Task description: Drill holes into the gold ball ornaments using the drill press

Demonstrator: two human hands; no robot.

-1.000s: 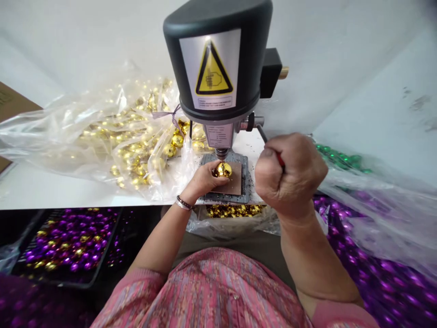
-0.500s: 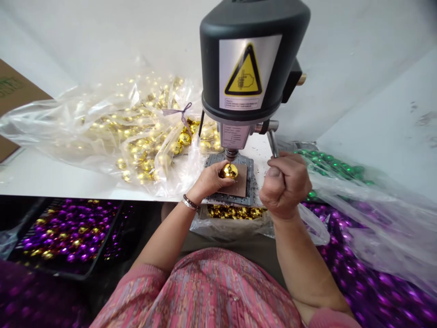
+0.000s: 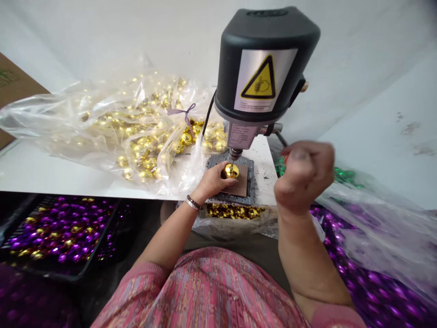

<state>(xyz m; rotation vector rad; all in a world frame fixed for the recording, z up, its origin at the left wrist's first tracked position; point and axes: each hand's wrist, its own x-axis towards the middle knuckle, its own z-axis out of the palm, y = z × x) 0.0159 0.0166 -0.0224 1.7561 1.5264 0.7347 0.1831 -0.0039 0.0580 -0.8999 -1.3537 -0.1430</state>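
The left grip (image 3: 213, 181) is curled around a shiny gold ornament ball (image 3: 231, 171), fingers and thumb cupping it closed, and the ball sits just above a brown pad (image 3: 241, 184) on the grey base plate (image 3: 218, 197) of a bench drill press (image 3: 266, 68). The tip of the drill bit (image 3: 232, 160) comes down to the top of the ball, directly under the press's chuck. To the right of that grip, the right grip (image 3: 303, 175) is a closed fist raised beside the press, blurred, with a dark feed lever (image 3: 280, 138) running toward it and a bit of red (image 3: 286, 158) showing at the fingers; exactly what it has hold of is too blurred to tell. Beyond both grips, a clear plastic bag (image 3: 186, 114) full of gold balls lies on the white bench (image 3: 51, 171). Nearer the body, below the plate, more gold balls (image 3: 235, 210) sit in plastic. Left of the left grip, below the bench, a black crate (image 3: 112, 228) holds purple and gold balls. Right of the right grip lie green balls (image 3: 344, 175) and purple balls (image 3: 375, 278).
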